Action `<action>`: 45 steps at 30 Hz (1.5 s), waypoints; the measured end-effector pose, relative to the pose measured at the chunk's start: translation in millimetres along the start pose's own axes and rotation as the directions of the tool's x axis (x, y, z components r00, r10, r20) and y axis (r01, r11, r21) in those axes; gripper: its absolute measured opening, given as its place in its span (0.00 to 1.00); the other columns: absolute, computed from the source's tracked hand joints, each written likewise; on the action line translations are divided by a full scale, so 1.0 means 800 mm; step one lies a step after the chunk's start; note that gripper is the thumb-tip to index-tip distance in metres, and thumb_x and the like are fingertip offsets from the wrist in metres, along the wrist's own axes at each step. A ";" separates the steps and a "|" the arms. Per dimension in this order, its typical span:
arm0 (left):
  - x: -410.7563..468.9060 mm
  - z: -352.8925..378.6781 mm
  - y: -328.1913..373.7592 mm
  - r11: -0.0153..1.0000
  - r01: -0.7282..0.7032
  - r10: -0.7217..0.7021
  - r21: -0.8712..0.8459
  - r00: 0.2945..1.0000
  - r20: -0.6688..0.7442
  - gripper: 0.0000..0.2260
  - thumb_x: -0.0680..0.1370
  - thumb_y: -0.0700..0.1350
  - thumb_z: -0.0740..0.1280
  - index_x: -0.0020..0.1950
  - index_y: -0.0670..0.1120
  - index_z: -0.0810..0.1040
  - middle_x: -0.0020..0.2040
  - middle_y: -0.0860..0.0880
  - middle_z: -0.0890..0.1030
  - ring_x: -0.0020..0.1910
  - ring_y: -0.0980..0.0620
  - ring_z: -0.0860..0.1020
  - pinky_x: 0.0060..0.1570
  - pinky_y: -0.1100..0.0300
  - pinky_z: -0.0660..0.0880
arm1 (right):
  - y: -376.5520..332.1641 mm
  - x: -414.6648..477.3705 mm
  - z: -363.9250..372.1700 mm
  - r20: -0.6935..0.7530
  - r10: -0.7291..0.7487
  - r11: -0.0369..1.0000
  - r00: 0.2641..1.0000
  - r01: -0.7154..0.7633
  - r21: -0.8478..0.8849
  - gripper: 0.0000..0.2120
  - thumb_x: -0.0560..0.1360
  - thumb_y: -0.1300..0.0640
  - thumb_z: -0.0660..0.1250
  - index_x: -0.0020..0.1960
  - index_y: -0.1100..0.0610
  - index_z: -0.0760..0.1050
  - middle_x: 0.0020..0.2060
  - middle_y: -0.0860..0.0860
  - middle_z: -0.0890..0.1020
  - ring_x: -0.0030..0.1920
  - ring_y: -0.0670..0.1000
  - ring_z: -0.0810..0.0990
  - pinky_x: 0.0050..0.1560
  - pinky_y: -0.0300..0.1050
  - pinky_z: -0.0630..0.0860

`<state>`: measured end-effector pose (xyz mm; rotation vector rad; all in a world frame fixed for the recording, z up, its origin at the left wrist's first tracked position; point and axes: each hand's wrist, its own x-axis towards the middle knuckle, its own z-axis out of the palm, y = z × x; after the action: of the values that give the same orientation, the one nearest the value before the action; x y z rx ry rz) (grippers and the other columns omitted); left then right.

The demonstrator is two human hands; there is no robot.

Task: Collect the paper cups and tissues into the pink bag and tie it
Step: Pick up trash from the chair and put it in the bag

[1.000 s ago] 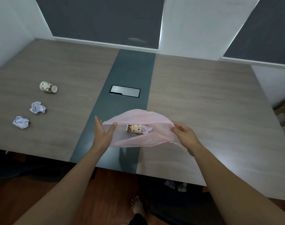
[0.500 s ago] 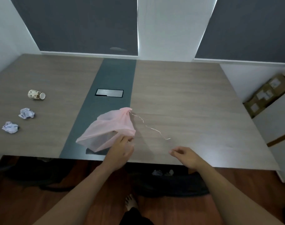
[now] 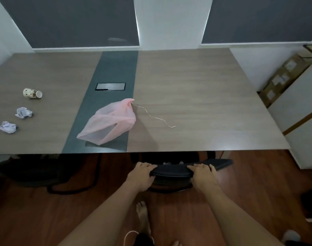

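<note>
The pink bag (image 3: 108, 122) lies slumped on the table's dark centre strip, its neck gathered at the top right with a thin drawstring (image 3: 154, 116) trailing right across the wood. A patterned paper cup (image 3: 32, 93) lies on its side at the far left. Two crumpled tissues (image 3: 24, 112) (image 3: 8, 127) sit in front of it. Both hands are off the table: my left hand (image 3: 140, 175) and my right hand (image 3: 203, 174) each grip the top edge of a black chair back (image 3: 171, 171) below the table's near edge.
The wooden table (image 3: 196, 96) has a metal cable hatch (image 3: 110, 86) in its dark strip. Another black chair (image 3: 27, 172) is tucked under at the left. Cardboard boxes (image 3: 283, 77) and a white cabinet (image 3: 304, 121) stand at the right. My bare feet are on the wooden floor.
Both hands let go of the bag and drawstring, then dropped to grip the chair back. The view pulled back from the table. The bag now rests alone.
</note>
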<state>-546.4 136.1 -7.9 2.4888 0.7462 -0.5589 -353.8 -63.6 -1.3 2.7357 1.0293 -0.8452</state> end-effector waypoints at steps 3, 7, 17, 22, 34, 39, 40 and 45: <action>0.004 -0.002 0.008 0.997 0.075 -0.075 -0.009 0.997 -0.009 0.23 0.87 0.55 0.65 0.83 0.59 0.71 0.79 0.50 0.73 0.78 0.45 0.67 0.77 0.43 0.69 | -0.001 0.004 0.002 -0.011 0.007 0.994 1.000 -0.009 -0.113 0.27 0.86 0.54 0.62 0.84 0.38 0.67 0.75 0.49 0.78 0.75 0.56 0.73 0.83 0.60 0.58; -0.001 -0.003 0.015 0.989 0.109 -0.115 0.100 0.992 0.060 0.25 0.83 0.59 0.70 0.81 0.62 0.73 0.78 0.49 0.75 0.79 0.45 0.68 0.82 0.39 0.55 | 0.003 -0.004 0.011 0.019 0.010 0.983 1.000 -0.007 -0.185 0.26 0.84 0.48 0.68 0.81 0.37 0.71 0.72 0.50 0.79 0.72 0.57 0.75 0.76 0.61 0.64; -0.077 0.043 -0.004 0.992 -0.069 0.052 0.102 0.985 0.164 0.27 0.78 0.53 0.74 0.78 0.62 0.77 0.71 0.51 0.80 0.71 0.46 0.75 0.67 0.51 0.76 | 0.040 -0.099 0.070 0.057 -0.033 0.998 0.998 0.036 -0.053 0.29 0.81 0.41 0.71 0.81 0.32 0.71 0.72 0.47 0.76 0.70 0.57 0.71 0.70 0.57 0.63; -0.119 0.082 -0.011 0.981 -0.155 0.129 0.113 0.970 0.207 0.25 0.78 0.57 0.73 0.77 0.63 0.78 0.65 0.56 0.81 0.64 0.49 0.75 0.63 0.53 0.76 | 0.052 -0.147 0.093 0.087 -0.047 0.997 0.995 0.051 -0.049 0.28 0.81 0.41 0.71 0.80 0.32 0.72 0.71 0.48 0.76 0.69 0.59 0.71 0.71 0.57 0.63; -0.163 0.110 -0.026 0.983 -0.179 0.184 -0.043 0.954 0.238 0.28 0.75 0.62 0.76 0.76 0.65 0.78 0.65 0.61 0.79 0.64 0.54 0.73 0.68 0.55 0.73 | 0.037 -0.185 0.074 0.278 -0.049 0.985 0.959 0.092 -0.145 0.33 0.77 0.44 0.77 0.80 0.41 0.73 0.73 0.50 0.75 0.73 0.61 0.71 0.73 0.64 0.69; -0.161 0.083 -0.039 0.964 -0.066 0.158 -0.257 0.921 0.356 0.28 0.71 0.72 0.76 0.69 0.64 0.83 0.64 0.65 0.81 0.65 0.61 0.78 0.70 0.55 0.75 | 0.006 -0.164 0.033 0.507 -0.025 0.965 0.861 0.154 -0.214 0.43 0.72 0.39 0.83 0.82 0.49 0.72 0.78 0.52 0.75 0.76 0.59 0.74 0.77 0.60 0.74; -0.160 0.075 -0.044 0.934 -0.026 0.159 -0.355 0.923 0.351 0.22 0.74 0.71 0.74 0.64 0.64 0.86 0.61 0.65 0.84 0.62 0.63 0.81 0.67 0.57 0.77 | -0.002 -0.157 0.025 0.555 -0.025 0.967 0.831 0.161 -0.197 0.44 0.72 0.37 0.82 0.82 0.51 0.72 0.78 0.52 0.75 0.76 0.58 0.75 0.77 0.58 0.74; -0.129 0.005 -0.113 0.835 -0.016 -0.009 -0.550 0.999 -0.042 0.11 0.85 0.56 0.69 0.54 0.55 0.90 0.48 0.58 0.89 0.48 0.59 0.86 0.55 0.52 0.85 | -0.046 -0.114 0.004 0.529 -0.131 0.987 0.838 0.061 0.148 0.31 0.78 0.30 0.72 0.69 0.52 0.84 0.61 0.45 0.85 0.59 0.50 0.84 0.56 0.42 0.80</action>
<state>-680.3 159.7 11.0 1.9632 0.7867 -0.2368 -435.3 -89.1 47.9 2.3078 1.0129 -1.6243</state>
